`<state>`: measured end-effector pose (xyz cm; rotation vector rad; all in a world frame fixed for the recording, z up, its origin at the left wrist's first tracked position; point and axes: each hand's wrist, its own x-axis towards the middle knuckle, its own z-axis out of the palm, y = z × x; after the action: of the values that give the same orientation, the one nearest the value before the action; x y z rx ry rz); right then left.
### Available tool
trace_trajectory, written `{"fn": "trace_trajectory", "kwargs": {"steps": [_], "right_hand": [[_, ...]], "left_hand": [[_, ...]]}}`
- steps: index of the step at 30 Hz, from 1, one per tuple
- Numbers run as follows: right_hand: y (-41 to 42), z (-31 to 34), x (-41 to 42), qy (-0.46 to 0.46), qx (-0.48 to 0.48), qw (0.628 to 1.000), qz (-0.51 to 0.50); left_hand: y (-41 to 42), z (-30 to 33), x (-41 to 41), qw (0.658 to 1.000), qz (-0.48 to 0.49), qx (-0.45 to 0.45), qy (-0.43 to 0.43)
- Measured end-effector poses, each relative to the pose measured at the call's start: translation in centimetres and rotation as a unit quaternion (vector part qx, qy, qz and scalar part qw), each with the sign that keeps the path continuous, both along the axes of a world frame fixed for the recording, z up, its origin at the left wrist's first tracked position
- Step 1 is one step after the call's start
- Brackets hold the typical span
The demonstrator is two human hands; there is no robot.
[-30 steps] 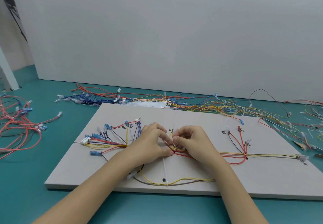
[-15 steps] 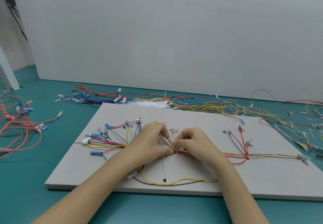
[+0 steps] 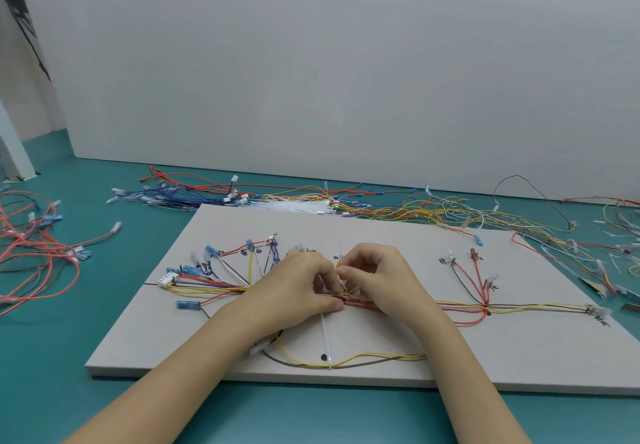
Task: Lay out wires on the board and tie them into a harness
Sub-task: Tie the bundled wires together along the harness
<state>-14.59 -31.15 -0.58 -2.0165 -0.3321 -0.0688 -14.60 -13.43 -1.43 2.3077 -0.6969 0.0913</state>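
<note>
1. Board [image 3: 398,235]: pale grey panel lying flat on the teal table [image 3: 86,409], with handwritten black marks beside the wire ends.
2. Wire bundle [image 3: 450,305]: red, yellow and black wires laid left to right across the middle of the board; at the left they fan out to blue terminals and a white connector [image 3: 168,279], at the right they branch to more terminals.
3. Left hand [image 3: 294,291]: fingers curled, thumb and fingertips pinching the bundle at the board's centre.
4. Right hand [image 3: 377,277]: fingers curled, pinching the upper end of a white cable tie [image 3: 325,336] just above the bundle, close against the left hand.
5. Cable tie: its tail runs from under the hands toward the near edge, crossing a yellow and brown wire loop [image 3: 363,360].
6. Loose wires [image 3: 398,208]: mixed heap on the table behind the board.
7. Red wires [image 3: 34,253]: separate tangle on the table, well apart at far left.
</note>
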Motion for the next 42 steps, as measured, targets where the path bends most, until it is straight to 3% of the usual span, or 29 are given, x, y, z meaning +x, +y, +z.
{"fn": "trace_trajectory", "kwargs": {"steps": [10,16,26,42], "right_hand": [[-0.5,0.3,0.0,0.014,0.025,0.999,0.017],[-0.4,0.3,0.1,0.004,0.036,0.999,0.005],[-0.8,0.7,0.0,0.01,0.044,0.999,0.011],[-1.1,1.6,-0.6,-0.002,-0.005,0.999,0.035]], "left_hand": [[-0.4,-0.7,0.1,0.999,0.013,-0.033,-0.005],[-1.1,-0.7,-0.1,0.993,0.054,-0.096,0.047],[-1.3,-0.3,0.4,0.989,0.045,-0.105,0.096],[-1.8,-0.5,0.2,0.988,0.063,-0.121,0.066]]}}
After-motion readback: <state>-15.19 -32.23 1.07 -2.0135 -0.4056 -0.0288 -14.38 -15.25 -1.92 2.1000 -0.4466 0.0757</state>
